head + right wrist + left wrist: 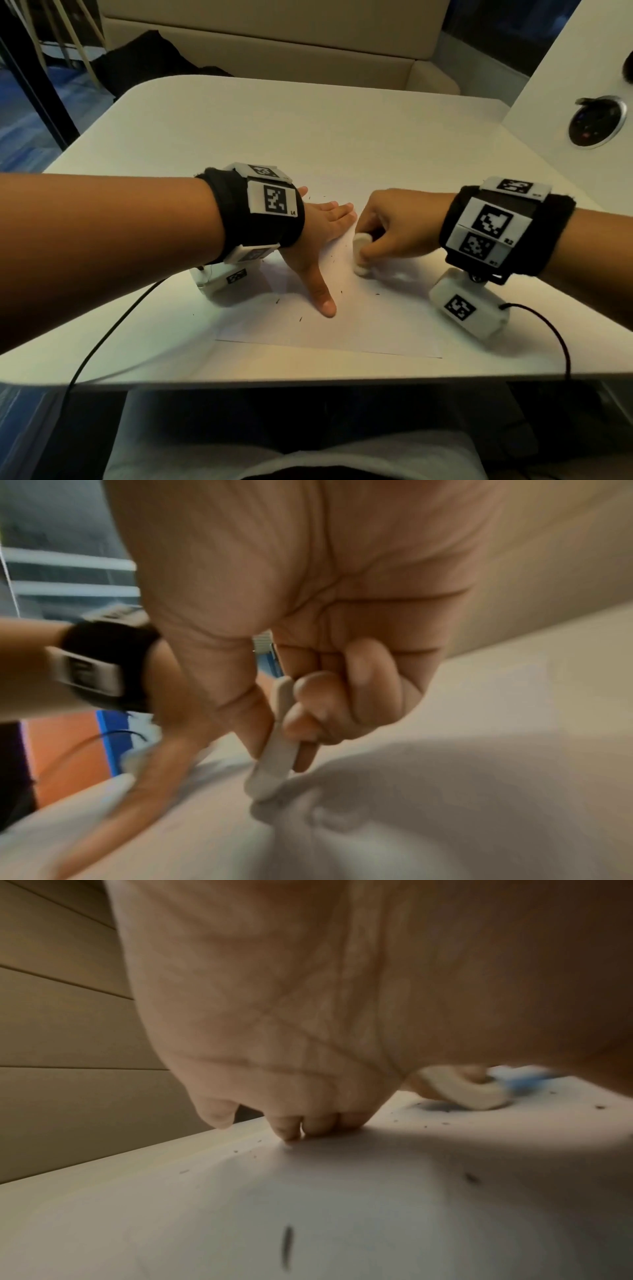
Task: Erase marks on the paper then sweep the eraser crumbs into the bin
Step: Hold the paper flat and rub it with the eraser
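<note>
A white sheet of paper point(359, 325) lies on the white table point(274, 130) in front of me. My left hand point(322, 233) lies flat on the paper, fingers straight and thumb spread toward me, pressing it down. My right hand point(387, 229) pinches a white eraser point(360, 253) between thumb and fingers, its lower end on the paper just right of the left hand. The eraser point(274, 750) shows edge-on in the right wrist view, and the eraser point(469, 1091) sits beyond the left palm in the left wrist view. Dark eraser crumbs point(334, 262) are scattered over the sheet. No bin is in view.
A beige bench point(274, 41) runs behind the table. At the right, a second white surface carries a round socket insert point(597, 121). Black cables point(102, 342) trail from both wrist cameras over the table's near edge. My lap is below the table.
</note>
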A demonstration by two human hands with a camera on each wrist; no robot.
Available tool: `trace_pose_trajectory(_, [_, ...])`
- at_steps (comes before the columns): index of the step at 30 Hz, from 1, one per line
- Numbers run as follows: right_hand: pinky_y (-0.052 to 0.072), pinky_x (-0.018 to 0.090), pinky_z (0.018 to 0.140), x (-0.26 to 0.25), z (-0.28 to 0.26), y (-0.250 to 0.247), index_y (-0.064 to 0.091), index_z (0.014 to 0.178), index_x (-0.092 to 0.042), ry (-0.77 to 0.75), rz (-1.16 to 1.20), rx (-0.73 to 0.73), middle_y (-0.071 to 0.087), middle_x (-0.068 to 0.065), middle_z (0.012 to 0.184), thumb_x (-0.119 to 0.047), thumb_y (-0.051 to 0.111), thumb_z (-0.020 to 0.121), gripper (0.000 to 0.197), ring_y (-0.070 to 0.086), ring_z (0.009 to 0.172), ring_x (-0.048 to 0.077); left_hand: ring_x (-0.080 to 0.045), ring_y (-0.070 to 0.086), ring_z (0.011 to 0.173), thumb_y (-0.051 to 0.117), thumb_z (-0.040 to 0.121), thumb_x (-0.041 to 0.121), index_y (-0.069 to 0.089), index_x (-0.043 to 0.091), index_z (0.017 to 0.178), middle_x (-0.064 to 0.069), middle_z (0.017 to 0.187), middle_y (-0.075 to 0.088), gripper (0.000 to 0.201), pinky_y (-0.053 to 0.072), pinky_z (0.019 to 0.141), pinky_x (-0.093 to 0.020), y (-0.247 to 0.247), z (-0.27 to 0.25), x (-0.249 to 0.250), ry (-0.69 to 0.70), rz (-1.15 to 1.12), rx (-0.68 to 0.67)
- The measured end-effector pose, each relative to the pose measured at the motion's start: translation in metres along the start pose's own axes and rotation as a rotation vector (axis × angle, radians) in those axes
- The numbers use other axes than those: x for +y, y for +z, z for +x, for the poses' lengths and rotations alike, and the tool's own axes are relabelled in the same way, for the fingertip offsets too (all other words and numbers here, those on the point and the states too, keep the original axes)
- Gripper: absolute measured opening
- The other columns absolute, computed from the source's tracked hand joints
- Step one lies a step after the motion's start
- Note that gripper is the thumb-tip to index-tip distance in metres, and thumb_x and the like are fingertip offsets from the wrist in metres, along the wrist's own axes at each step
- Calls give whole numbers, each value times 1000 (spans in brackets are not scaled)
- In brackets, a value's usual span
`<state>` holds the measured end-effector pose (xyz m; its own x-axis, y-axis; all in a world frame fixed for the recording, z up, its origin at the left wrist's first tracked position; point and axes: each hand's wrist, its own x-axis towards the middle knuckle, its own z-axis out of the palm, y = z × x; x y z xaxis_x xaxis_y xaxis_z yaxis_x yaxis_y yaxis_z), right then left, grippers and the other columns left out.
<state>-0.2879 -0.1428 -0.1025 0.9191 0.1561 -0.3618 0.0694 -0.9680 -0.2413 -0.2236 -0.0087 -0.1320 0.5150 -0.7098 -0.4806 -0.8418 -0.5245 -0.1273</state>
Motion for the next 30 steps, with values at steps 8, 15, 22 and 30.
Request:
trace_pose_trajectory(8, [48, 31, 59, -4, -7, 7, 74, 77, -5, -18, 12, -37, 67, 7, 65, -26, 68, 79, 22, 51, 56, 11, -12, -15, 150, 62, 54, 87, -27, 20, 151, 6, 161, -25, 147, -10, 119, -55, -5, 2, -2, 5, 22, -86])
trace_pose_trajectory(15, [45, 24, 51, -7, -17, 14, 65, 57, -20, -58, 78, -77, 59, -7, 50, -25, 69, 79, 23, 50, 47, 4, -11, -15, 150, 62, 54, 87, -27, 21, 151, 7, 161, -25, 147, -9, 119, -55, -5, 1, -2, -4, 17, -94])
trace_pose_trajectory(22, [59, 21, 58, 10, -22, -12, 72, 85, -1, 81, 495, 175, 75, 9, 71, -18, 80, 77, 20, 73, 61, 14, -12, -15, 150, 62, 55, 88, -24, 21, 152, 6, 162, -24, 146, -7, 120, -54, -9, 4, -1, -10, -38, -85])
trace_pose_trajectory(30, [37, 15, 54, 8, -20, 6, 74, 81, -15, 25, -39, 286, 63, -10, 66, -44, 70, 82, 29, 54, 59, 4, -11, -17, 149, 61, 54, 88, -25, 22, 152, 7, 161, -23, 146, -13, 118, -54, -16, -1, 2, 38, 6, -78])
